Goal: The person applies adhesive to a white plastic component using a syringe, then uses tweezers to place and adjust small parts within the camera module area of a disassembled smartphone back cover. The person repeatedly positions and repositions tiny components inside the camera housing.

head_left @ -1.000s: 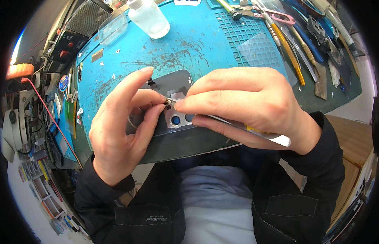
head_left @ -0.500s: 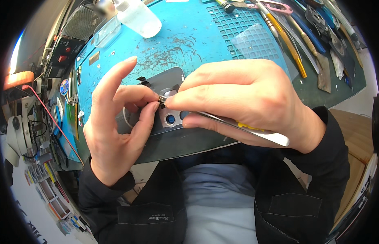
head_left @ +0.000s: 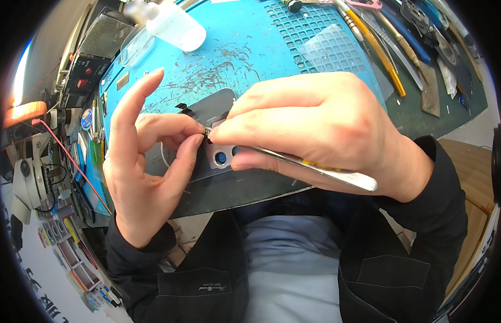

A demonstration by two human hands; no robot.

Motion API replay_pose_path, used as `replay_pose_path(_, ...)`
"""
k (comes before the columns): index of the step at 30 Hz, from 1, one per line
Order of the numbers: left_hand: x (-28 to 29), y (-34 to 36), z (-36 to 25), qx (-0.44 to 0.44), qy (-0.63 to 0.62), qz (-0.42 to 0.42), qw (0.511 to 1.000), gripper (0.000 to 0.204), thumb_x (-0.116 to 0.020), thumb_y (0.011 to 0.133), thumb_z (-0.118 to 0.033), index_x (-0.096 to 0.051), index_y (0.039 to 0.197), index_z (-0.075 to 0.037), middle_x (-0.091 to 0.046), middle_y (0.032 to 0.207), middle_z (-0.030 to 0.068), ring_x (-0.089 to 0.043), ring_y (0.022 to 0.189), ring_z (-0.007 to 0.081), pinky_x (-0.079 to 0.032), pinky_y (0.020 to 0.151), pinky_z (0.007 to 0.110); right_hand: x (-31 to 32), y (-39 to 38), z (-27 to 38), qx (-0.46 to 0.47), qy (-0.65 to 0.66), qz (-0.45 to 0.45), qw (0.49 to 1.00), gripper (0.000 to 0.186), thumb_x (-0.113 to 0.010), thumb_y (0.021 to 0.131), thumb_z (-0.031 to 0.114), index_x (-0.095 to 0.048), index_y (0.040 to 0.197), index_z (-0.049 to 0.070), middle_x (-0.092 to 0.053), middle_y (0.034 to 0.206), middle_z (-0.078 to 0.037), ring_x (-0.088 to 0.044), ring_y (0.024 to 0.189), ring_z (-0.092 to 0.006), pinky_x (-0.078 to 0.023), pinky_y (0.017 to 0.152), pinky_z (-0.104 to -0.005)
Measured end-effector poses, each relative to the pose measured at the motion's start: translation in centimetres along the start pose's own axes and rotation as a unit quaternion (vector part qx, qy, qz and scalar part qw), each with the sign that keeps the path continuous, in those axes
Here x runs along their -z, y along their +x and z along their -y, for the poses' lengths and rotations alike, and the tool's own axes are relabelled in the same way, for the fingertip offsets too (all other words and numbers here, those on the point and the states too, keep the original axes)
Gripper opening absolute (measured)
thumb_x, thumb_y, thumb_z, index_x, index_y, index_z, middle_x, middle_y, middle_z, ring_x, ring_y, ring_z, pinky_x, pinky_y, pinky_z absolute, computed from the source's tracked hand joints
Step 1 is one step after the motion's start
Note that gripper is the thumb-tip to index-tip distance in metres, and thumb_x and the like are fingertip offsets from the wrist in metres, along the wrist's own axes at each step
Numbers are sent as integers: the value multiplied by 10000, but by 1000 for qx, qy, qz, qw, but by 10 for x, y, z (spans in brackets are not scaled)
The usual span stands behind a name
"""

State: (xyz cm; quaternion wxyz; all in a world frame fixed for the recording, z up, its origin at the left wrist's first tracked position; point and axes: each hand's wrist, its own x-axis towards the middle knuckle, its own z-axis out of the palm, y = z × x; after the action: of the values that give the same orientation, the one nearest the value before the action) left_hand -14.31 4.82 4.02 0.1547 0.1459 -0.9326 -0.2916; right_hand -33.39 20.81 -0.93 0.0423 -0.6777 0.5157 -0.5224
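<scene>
The left fingers [head_left: 175, 125] pinch a tiny dark part [head_left: 207, 134]; the right fingers [head_left: 277, 123] are closed round tweezers [head_left: 350, 178]; beneath both lies a grey panel [head_left: 214, 104] with a silver-ringed blue lens [head_left: 220, 158].

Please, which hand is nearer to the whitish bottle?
Left. In the picture, the left hand is below the bottle and slightly left; the right hand is farther, below and well to the right.

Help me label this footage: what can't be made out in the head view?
In the head view:
Small dark part by the left hand: too small to identify.
Silver tool, gripped stretch: behind the right hand.
Grey panel, right side: partly behind that hand.
Pink tool: cut off by the top edge.
</scene>
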Motion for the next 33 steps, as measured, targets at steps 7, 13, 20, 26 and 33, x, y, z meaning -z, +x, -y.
replay_pose_path(7,-1,1,4,-4,-14,4,1000,819,-724,882,114,-366,1615,33,-744,976,60,-652,870,89,-513,838,229,-2,-1,-2,-2,1,-4,1000,299,-881,799,93,-769,1061,5,-750,924,-129,-746,811,-290,-613,685,-353)
replay_pose_path(13,0,1,1,6,-19,6,1000,834,-728,887,110,-348,1625,30,-754,989,76,-673,893,101,-521,854,233,-3,0,-3,12,-3,-17,1000,287,-879,807,120,-773,1048,6,-755,920,-128,-747,801,-285,-616,679,-349)
replay_pose_path(20,2,2,1,9,-22,11,1000,856,-734,881,110,-334,1634,29,-754,993,75,-676,905,101,-529,859,234,-3,0,-3,9,-12,-10,1000,278,-883,815,150,-788,1043,24,-765,915,-120,-761,815,-284,-630,698,-350)
replay_pose_path(26,0,2,1,10,-27,8,1000,874,-737,877,95,-321,1642,24,-746,979,65,-672,900,96,-532,862,234,-2,0,-1,8,-33,-13,999,278,-893,814,171,-804,1044,44,-781,927,-116,-782,850,-284,-652,744,-349)
replay_pose_path(33,0,3,1,13,-36,10,999,873,-718,875,98,-315,1645,20,-741,971,55,-669,898,93,-530,857,231,0,-1,-4,6,-25,0,1000,287,-894,820,162,-807,1065,40,-789,945,-122,-786,859,-291,-650,754,-356)
